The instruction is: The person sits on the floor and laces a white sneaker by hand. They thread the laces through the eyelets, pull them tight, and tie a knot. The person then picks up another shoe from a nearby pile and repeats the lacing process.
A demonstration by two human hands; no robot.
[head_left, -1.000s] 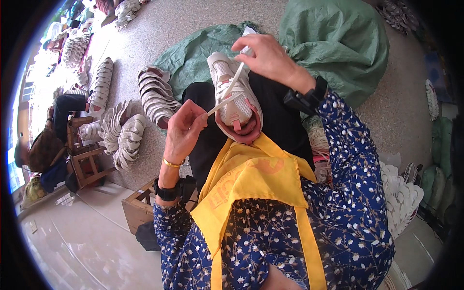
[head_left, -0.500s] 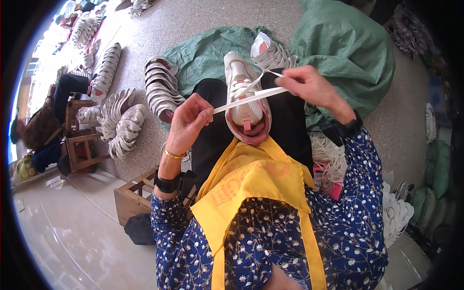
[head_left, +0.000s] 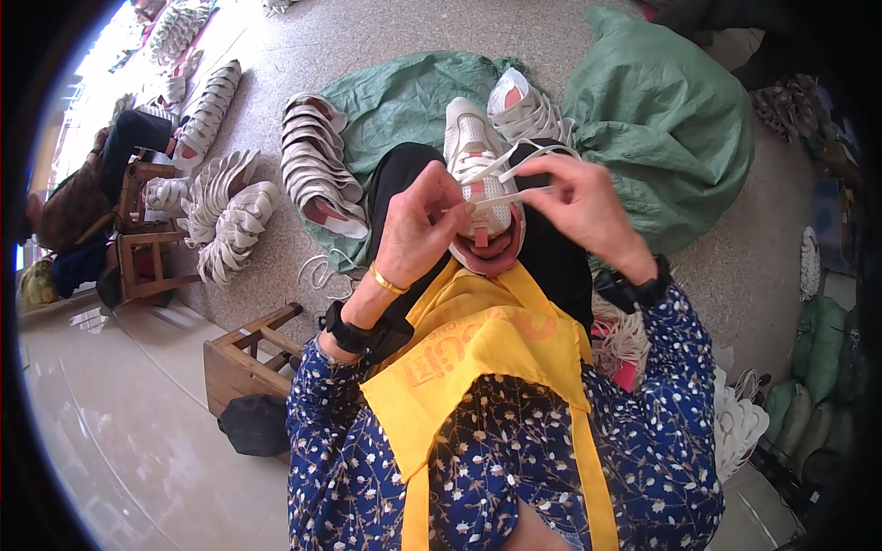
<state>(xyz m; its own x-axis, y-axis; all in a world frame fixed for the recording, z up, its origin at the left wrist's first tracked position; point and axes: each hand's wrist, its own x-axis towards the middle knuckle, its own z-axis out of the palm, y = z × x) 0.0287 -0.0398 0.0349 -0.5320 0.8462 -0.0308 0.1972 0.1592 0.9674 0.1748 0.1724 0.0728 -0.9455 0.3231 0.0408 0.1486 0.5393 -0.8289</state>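
A white-and-pink sneaker (head_left: 466, 121) rests between my knees, toe pointing away and its pink-lined opening toward me. White lace (head_left: 501, 199) is threaded partway up its eyelets and stretches across the tongue. My left hand (head_left: 413, 230) pinches this lace between thumb and fingertips at the shoe's left side. On the other side, my right hand (head_left: 588, 204) grips the lace near its end, while another strand loops up beside these fingers. A yellow apron (head_left: 478, 358) covers my lap just behind the heel.
Nested rows of shoe uppers (head_left: 317, 161) lie left, with another stack (head_left: 528, 106) beyond the sneaker. A full green sack (head_left: 657, 129) stands right, near a bundle of white laces (head_left: 620, 340). Left are a wooden stool (head_left: 243, 367) and a seated person's dark-clad leg (head_left: 133, 151).
Both hands have come closer together over the shoe, shortening the lace span between them. The left hand moved right and the view shifted slightly.
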